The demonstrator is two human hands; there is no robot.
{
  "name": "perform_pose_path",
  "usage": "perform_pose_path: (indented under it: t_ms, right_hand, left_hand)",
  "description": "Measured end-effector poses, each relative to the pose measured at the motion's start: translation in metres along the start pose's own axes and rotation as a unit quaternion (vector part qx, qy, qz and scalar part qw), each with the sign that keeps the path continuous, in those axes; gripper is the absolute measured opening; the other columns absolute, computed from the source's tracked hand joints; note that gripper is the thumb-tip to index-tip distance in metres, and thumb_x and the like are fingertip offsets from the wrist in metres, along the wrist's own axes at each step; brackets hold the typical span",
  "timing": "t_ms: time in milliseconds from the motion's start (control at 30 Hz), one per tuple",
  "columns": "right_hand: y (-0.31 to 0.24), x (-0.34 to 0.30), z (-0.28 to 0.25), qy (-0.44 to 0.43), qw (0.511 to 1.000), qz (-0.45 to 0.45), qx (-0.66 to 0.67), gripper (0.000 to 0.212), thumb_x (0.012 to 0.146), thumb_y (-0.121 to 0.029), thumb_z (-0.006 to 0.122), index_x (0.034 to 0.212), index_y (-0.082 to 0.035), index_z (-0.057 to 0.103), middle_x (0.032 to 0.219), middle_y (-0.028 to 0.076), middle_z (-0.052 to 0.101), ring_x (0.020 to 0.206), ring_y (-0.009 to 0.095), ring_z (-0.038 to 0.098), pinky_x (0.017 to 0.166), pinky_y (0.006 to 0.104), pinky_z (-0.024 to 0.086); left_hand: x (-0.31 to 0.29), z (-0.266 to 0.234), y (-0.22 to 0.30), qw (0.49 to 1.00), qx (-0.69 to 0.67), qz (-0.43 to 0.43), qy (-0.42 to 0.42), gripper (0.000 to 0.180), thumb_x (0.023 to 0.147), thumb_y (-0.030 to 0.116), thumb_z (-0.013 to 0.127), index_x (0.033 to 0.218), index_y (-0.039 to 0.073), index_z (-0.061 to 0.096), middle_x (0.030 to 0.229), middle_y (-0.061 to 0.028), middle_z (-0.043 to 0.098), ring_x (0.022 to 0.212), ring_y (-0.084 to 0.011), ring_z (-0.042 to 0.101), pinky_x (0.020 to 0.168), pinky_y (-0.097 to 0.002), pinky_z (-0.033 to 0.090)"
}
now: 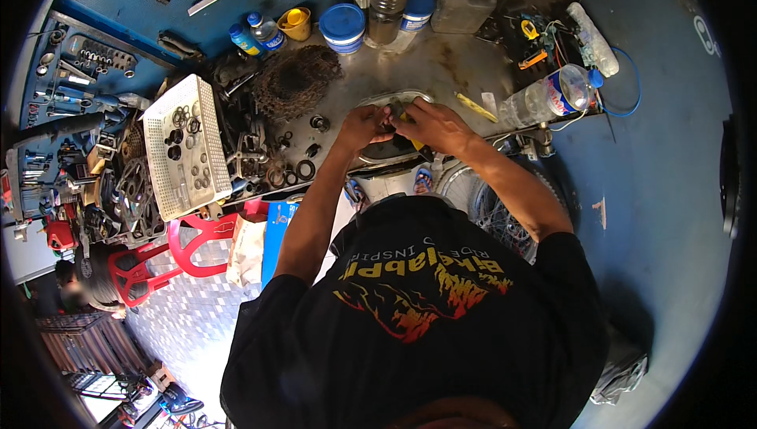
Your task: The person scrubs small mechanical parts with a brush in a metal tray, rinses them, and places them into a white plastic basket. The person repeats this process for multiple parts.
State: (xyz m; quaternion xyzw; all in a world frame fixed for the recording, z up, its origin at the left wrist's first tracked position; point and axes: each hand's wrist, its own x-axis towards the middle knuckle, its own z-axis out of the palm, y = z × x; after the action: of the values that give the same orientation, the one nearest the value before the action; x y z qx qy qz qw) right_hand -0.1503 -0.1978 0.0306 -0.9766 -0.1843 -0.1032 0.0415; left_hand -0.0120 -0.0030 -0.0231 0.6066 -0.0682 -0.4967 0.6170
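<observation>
Both my hands meet over a shallow dark tray at the bench's front edge. The fingers of my left hand are closed around a small dark part; its kind is hidden. Against it, my right hand is closed on a tool with a yellow and black handle, whose working end I cannot make out. Left of the tray lie a small round metal part and several dark rings. Behind them rests a rusty stack of bicycle sprockets. A yellow strip-like thing lies to the right.
A white perforated basket of rings stands left, among crowded tools. Blue-lidded tubs and a bottle of dark liquid line the back. A clear bottle lies at right. Red stools and a bicycle wheel are below the bench.
</observation>
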Motion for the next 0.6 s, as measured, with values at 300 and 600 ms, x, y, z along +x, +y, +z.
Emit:
perform_pose_path:
  t_ms: [300,600]
  right_hand:
    - [0.003,0.01,0.022,0.018,0.672,0.476,0.567,0.027,0.099,-0.033,0.075,0.109,-0.009,0.074,0.087,0.009,0.077,0.067,0.021,0.071,0.059,0.0291,0.057]
    - [-0.004,-0.037,0.025,0.123,0.649,0.43,0.615,0.037,0.102,-0.032,0.074,0.129,-0.007,0.07,0.111,0.011,0.078,0.081,0.02,0.076,0.065,0.0311,0.06]
  left_hand:
    - [0.007,0.011,-0.003,0.989,0.084,0.113,0.046,0.031,0.104,0.035,0.072,0.111,0.005,0.071,0.107,-0.0021,0.065,0.092,-0.0126,0.067,0.088,-0.0318,0.064]
    - [-0.004,-0.003,0.001,0.994,-0.101,0.04,0.024,0.027,0.105,0.024,0.072,0.116,0.001,0.067,0.111,-0.0048,0.066,0.104,-0.0168,0.069,0.087,-0.0387,0.066]
